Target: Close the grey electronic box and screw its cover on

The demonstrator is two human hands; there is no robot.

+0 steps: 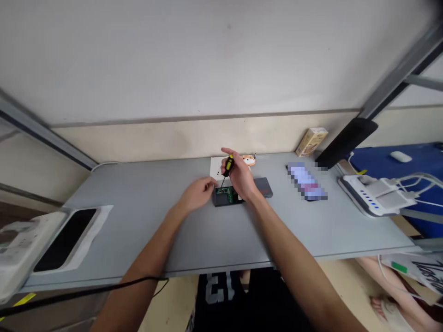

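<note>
I see a grey table point(145, 207) bearing an opened dark device point(238, 193), white paper point(217, 168), a blurred flat item point(306, 182), a small carton point(311, 141) — and, far left, a black phone point(65, 238) on white wrapping point(93, 230).

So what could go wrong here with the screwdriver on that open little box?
The screwdriver in the right hand points down at the exposed green circuit board; a slip could scratch it. The left hand only touches one end of the small dark box, so it may slide on the table.
</note>
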